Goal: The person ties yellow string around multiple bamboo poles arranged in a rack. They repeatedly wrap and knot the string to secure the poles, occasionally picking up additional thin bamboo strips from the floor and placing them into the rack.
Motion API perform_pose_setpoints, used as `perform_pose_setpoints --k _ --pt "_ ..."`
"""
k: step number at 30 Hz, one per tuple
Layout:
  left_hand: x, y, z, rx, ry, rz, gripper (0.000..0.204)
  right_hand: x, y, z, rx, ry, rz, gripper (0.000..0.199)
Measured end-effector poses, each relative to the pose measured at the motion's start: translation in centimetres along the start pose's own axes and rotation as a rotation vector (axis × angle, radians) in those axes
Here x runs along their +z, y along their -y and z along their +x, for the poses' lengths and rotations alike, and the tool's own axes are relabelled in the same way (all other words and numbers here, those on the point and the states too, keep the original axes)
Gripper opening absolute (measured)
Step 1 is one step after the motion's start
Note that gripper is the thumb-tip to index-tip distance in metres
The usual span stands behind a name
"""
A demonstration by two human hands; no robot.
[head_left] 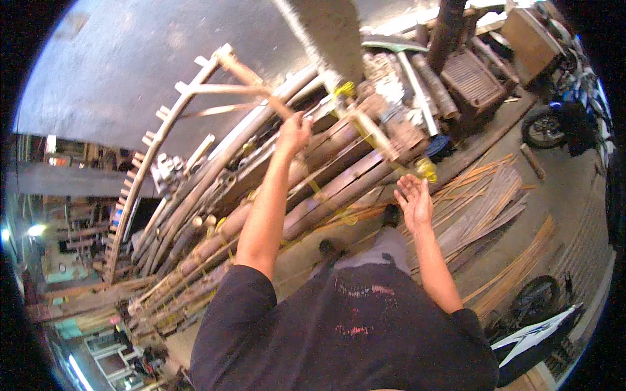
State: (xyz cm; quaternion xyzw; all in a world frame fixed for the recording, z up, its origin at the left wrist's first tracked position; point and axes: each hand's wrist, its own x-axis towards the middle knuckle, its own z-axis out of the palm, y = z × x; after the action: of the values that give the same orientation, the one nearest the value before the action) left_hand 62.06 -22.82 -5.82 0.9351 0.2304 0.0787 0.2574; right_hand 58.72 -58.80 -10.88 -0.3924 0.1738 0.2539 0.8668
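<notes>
My left hand (pixel 295 133) is closed round the handle of a wooden rake-like frame (pixel 242 70), raised over a stack of poles. Its long bar (pixel 171 120) carries a row of short pegs and looks curved toward the rim of the picture. Slanting braces (pixel 225 89) run from the bar toward the handle. Spread fingers and a bare palm show on my right hand (pixel 415 207), which holds nothing. Just beyond its fingertips is a bunch of yellow cord (pixel 427 171) at the end of the stack; whether they touch I cannot tell.
Long brown poles (pixel 339 189) lie stacked in front of me, bound with yellow cord. Thin wooden strips (pixel 508 280) are spread on the floor at right. A motorcycle wheel (pixel 544 128) and a brown crate (pixel 475 77) stand at far right. A grey wall (pixel 124 65) rises behind.
</notes>
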Motion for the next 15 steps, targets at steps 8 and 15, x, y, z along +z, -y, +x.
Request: perform_pose_setpoints --k 8,15 --pt "-10.6 14.6 -23.0 -0.173 0.369 0.197 0.032 8.8 -21.5 -13.0 0.926 0.541 -0.01 0.039" --pt "-4.1 17.8 -27.1 0.053 0.043 0.096 0.031 27.4 -23.9 -16.4 -0.872 0.737 -0.704 0.022"
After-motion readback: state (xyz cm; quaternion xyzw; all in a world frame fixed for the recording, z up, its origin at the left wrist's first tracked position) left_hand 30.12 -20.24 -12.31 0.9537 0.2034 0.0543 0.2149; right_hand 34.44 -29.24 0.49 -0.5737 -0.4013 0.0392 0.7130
